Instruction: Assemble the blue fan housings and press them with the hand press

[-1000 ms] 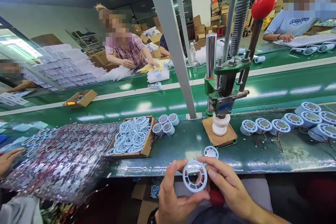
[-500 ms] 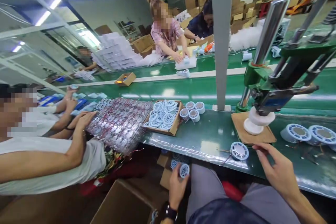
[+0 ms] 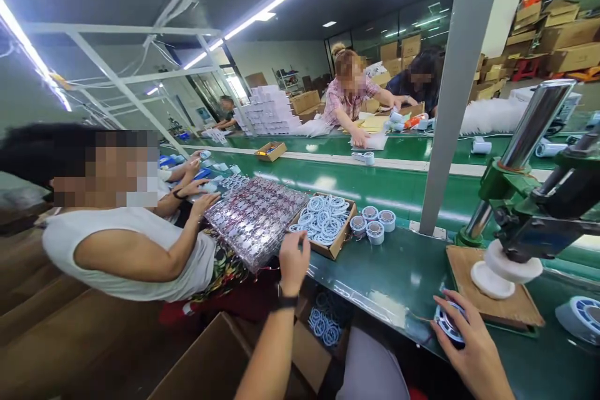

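My right hand (image 3: 471,344) is curled over a light blue round housing (image 3: 450,320) on the green bench, thumb and fingers at its sides. A thin wire sticks out to the left of the housing. My left hand (image 3: 294,265), with a dark band on the wrist, is raised at the near left corner of a cardboard tray (image 3: 334,249). Its fingers are bent and closed; whatever they hold is hidden. Light blue rings (image 3: 323,215) fill the tray in a tangled heap. Below the bench edge, more blue rings (image 3: 325,327) lie in an open carton.
Several blue round housings (image 3: 375,232) stand right of the tray. A press with a white round head (image 3: 513,260) stands over a brown board (image 3: 462,260). A grey post (image 3: 452,112) rises from the bench. At left a co-worker (image 3: 140,244) sits beside a bubble-wrapped sheet of parts (image 3: 260,215).
My left hand has risen from the carton below the bench to the tray; the ring-shaped part in it no longer shows. My right hand has closed over the housing. The view has swung left.
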